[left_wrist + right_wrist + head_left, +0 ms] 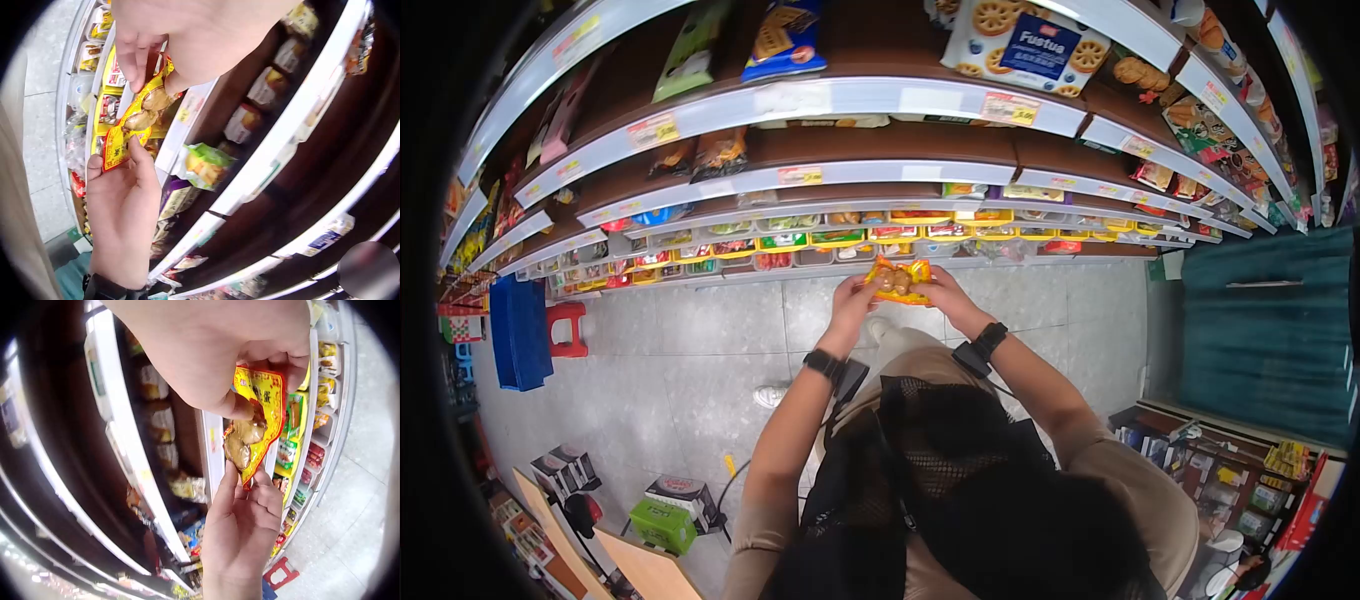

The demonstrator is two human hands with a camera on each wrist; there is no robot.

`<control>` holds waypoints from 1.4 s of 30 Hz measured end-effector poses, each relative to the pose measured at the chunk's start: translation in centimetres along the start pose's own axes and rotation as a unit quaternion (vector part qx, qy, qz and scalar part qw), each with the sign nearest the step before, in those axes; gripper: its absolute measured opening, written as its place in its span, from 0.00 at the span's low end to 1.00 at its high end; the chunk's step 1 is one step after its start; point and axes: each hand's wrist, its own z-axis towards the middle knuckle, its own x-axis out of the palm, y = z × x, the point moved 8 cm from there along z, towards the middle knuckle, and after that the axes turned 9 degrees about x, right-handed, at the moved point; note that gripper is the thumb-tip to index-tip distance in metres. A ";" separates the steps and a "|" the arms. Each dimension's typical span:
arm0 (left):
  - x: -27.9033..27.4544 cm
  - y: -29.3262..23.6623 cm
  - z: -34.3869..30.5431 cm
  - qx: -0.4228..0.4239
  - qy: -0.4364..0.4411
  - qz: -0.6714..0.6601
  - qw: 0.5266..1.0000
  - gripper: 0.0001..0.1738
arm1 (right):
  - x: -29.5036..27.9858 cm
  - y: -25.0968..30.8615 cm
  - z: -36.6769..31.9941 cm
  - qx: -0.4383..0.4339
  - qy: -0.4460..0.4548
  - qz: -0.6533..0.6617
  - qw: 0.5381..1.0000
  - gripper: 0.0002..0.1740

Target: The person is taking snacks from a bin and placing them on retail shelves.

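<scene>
A yellow and red packet [900, 281] with brown pieces showing through its clear part is held between both hands in front of the shelves. The left hand [852, 305] pinches one end, and the right hand [953, 301] pinches the other. In the left wrist view the packet [142, 115] slants between the left hand [194, 37] above and the right hand [125, 206] below. The right wrist view has the right hand [219, 356] at the packet's [250, 434] upper end, thumb on its front, and the left hand [242, 537] at the lower end.
Shelves [840, 97] of packaged snacks curve across the front, with small yellow-edged bins low down. A blue bin [522, 335] and a red stool [567, 330] stand at the left. A green box [663, 526] is on the floor behind left, and a dark green curtain [1265, 335] hangs at the right.
</scene>
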 end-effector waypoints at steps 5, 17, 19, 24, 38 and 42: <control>6.2 4.5 10.5 -0.053 -0.031 -0.083 0.995 0.15 | -10.1 -3.0 7.9 0.033 -0.112 0.096 0.989 0.28; -23.2 25.1 -4.0 -0.062 -0.127 0.007 0.990 0.17 | -11.8 -18.3 11.8 0.065 -0.078 -0.096 0.990 0.20; -36.9 32.2 -14.9 -0.144 -0.264 -0.046 0.952 0.17 | -13.8 -22.4 10.2 0.067 -0.104 -0.237 0.964 0.16; -51.8 37.5 -42.5 -0.219 -0.559 -0.117 0.791 0.25 | -16.2 -29.7 9.2 0.147 0.110 -0.716 0.674 0.16; -68.7 33.5 -39.6 -0.119 -0.424 -0.164 0.883 0.24 | 36.5 -8.7 12.2 -0.066 0.109 -0.375 0.918 0.12; -73.1 27.5 -37.9 -0.039 -0.423 -0.173 0.888 0.24 | 47.6 -6.5 7.1 -0.048 0.188 -0.421 0.886 0.14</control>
